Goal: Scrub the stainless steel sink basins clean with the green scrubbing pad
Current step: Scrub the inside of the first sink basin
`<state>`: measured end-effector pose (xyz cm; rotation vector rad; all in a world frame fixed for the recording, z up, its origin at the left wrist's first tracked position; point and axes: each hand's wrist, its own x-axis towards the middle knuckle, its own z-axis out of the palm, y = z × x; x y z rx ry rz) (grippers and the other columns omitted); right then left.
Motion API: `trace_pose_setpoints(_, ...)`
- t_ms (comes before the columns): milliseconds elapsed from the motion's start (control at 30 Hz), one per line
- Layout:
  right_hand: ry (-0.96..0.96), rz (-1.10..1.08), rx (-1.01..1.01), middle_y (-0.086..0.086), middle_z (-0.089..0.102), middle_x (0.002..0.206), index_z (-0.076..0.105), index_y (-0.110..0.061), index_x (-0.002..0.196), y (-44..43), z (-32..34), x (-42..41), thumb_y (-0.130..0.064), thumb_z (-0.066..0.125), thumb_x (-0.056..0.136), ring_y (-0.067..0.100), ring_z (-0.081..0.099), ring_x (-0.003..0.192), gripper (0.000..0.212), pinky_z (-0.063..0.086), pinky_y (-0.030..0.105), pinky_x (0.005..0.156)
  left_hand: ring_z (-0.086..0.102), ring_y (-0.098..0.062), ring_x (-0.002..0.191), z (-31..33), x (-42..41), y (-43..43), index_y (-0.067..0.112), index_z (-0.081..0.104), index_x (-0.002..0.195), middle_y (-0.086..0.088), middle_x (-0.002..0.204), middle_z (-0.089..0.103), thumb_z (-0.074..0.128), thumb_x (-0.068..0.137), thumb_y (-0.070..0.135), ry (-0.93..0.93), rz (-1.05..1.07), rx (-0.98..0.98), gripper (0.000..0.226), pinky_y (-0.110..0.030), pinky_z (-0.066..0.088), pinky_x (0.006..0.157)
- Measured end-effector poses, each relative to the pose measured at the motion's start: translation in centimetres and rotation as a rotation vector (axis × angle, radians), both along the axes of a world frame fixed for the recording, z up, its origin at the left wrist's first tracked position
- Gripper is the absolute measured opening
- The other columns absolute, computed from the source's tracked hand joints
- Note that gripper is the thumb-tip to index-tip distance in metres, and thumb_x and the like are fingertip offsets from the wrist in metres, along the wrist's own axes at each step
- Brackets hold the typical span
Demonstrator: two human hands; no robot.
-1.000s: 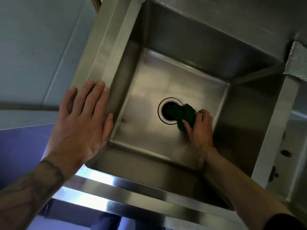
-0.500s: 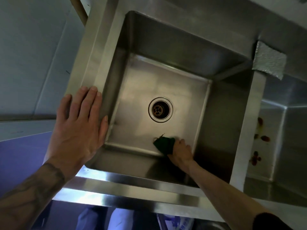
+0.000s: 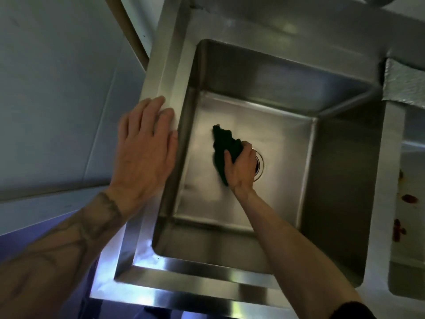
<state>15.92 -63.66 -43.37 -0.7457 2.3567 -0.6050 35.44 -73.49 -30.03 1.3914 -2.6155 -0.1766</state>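
Your green scrubbing pad (image 3: 224, 148) is bunched up in your right hand (image 3: 241, 169), fingers curled over it, pressed to the floor of the left sink basin (image 3: 345, 169) just left of the drain (image 3: 259, 166). The hand covers most of the drain, so only its right edge shows.

What's changed: a second ago the pad was sitting over the drain, half a second ago it was down at the near edge of the floor, and now it's over on the left side near the left wall. So you're sweeping it around the bottom in quick passes. My read is the floor of this basin is getting decent coverage, but I can't tell whether the walls have been done.

Your left hand (image 3: 145, 153) hasn't budged: flat, fingers straight, resting on the left rim (image 3: 170, 77) as a brace, holding nothing.

Off to the right, the second basin (image 3: 411, 180) has reddish-brown stains (image 3: 409, 198) on it, so that one looks like it needs work yet. There's a crinkled silvery patch (image 3: 404, 84) at the top of the divider.

No brands, labels or writing readable anywhere.
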Motion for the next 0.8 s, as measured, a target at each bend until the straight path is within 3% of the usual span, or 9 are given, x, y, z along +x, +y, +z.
trace_pose_setpoints(100,0.119,-0.049,0.027,0.018,0.046,0.133,0.048,-0.014,0.146,-2.6,-0.8,1.3,-0.033,0.061,0.103,0.033,0.05,0.118,0.048,0.047,0.043,0.101,0.04,-0.043,0.149,-0.4,-0.5,-0.6,0.002,0.053,0.146,-0.021,0.161,0.045,0.045,0.112,0.029,0.0,-0.01,0.004,0.044,-0.059,0.038,0.116)
trace_pose_setpoints(233,0.153,-0.067,0.047,0.015,0.046,0.13,0.052,-0.014,0.142,-6.2,-1.3,2.6,-0.037,0.054,0.106,0.033,0.05,0.116,0.043,0.046,0.038,0.085,0.042,-0.041,0.149,-0.7,0.1,-1.2,0.003,0.054,0.15,-0.019,0.16,0.049,0.047,0.111,0.029,0.068,-0.033,0.062,0.047,-0.059,0.043,0.117)
trace_pose_setpoints(300,0.115,-0.07,0.021,0.016,0.047,0.132,0.052,-0.015,0.143,-8.9,-1.4,2.6,-0.037,0.053,0.107,0.035,0.051,0.117,0.043,0.047,0.041,0.09,0.044,-0.04,0.147,-0.7,0.6,-1.7,0.004,0.055,0.151,-0.018,0.16,0.05,0.049,0.111,0.03,0.063,-0.074,0.052,0.048,-0.059,0.046,0.115)
trace_pose_setpoints(433,-0.061,-0.084,-0.056,0.017,0.05,0.135,0.052,-0.019,0.147,-15.0,-1.4,2.7,-0.038,0.051,0.108,0.039,0.059,0.115,0.044,0.048,0.039,0.097,0.043,-0.041,0.147,-1.0,1.0,-2.2,0.003,0.057,0.15,-0.018,0.16,0.05,0.057,0.108,0.026,0.111,-0.101,0.058,0.048,-0.058,0.048,0.114)
trace_pose_setpoints(600,-0.448,-0.26,-0.166,0.014,0.06,0.14,0.054,-0.015,0.147,-16.0,-0.8,2.6,-0.031,0.051,0.109,0.032,0.06,0.125,0.041,0.048,0.044,0.111,0.042,-0.041,0.149,-1.0,1.1,-2.4,0.004,0.055,0.151,-0.018,0.161,0.048,0.053,0.109,0.028,0.114,-0.095,0.087,0.049,-0.058,0.046,0.115)
trace_pose_setpoints(700,-0.671,-0.371,-0.372,0.006,0.068,0.132,0.061,-0.019,0.138,-15.2,0.2,2.3,-0.028,0.054,0.108,0.021,0.066,0.119,0.032,0.057,0.03,0.096,0.042,-0.041,0.148,-1.1,1.0,-2.4,0.003,0.056,0.15,-0.019,0.16,0.049,0.051,0.109,0.029,0.109,-0.103,0.07,0.049,-0.059,0.047,0.113)
trace_pose_setpoints(800,-0.647,-0.407,-0.464,-0.008,0.073,0.119,0.068,-0.039,0.119,-15.6,1.6,2.7,-0.043,0.059,0.101,0.006,0.07,0.107,0.021,0.055,0.016,0.081,0.041,-0.041,0.149,-1.3,1.0,-2.4,0.003,0.054,0.151,-0.019,0.16,0.049,0.049,0.11,0.031,0.09,-0.105,0.061,0.049,-0.059,0.048,0.113)
